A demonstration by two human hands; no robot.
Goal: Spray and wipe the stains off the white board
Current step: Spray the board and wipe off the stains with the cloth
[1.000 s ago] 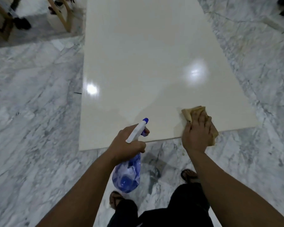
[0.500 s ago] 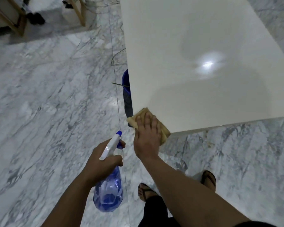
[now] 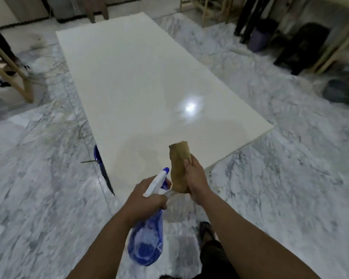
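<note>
the white board (image 3: 141, 87) lay flat and low over the marble floor (image 3: 28, 178), stretching away from the person, its near corner just ahead of the hands. the left hand (image 3: 144, 200) had its grip wrapped round the neck of the blue spray bottle (image 3: 147, 240), fingers curled at the trigger, the nozzle pointing forward toward the board. the right hand (image 3: 195, 178) had its grip closed on a tan cloth (image 3: 178, 166), bunched and held upright, lifted clear of the surface and not touching it. the two hands were close together, bottle head just beside the cloth.

as for progress, the board looked glossy and largely clean, with one bright light reflection and a faint duller patch near the close end that could have been moisture or a shadow; i could not tell which. no plain stains showed anywhere on it. judging by that, most of the wiping seemed done, and what remained was probably a check of the far end, which was too blurred to judge. a blue object (image 3: 97, 156) peeked from under the board's near left edge.
</note>
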